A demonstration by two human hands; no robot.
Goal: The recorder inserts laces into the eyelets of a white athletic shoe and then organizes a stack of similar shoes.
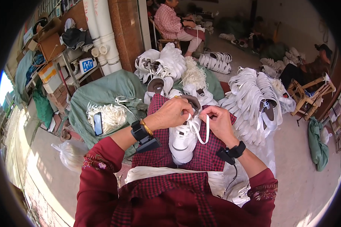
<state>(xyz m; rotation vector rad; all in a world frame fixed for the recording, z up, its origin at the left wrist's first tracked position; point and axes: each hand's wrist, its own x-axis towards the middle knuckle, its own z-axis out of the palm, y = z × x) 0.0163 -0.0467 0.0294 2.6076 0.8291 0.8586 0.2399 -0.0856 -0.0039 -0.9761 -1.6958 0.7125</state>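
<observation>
A white sneaker (182,145) with a dark grey lining rests on my lap, on a red-and-black checked apron (212,155), its toe toward me. Near its tongue, my left hand (169,114) pinches a white shoelace at the upper eyelets. My right hand (219,124) grips the white shoelace (207,132) between thumb and fingertips, on the right of the opening. From there a loop of lace hangs down beside the shoe. The fingertips of both hands are close together, and the lace ends are partly hidden by them.
Stacks of white sneakers (250,98) stand to the right, with more white shoes (166,62) ahead. On a green cloth (117,85) at left lie loose white laces (115,117) and a phone (98,123). A person (172,22) sits at the back; a wooden stool (310,92) stands at right.
</observation>
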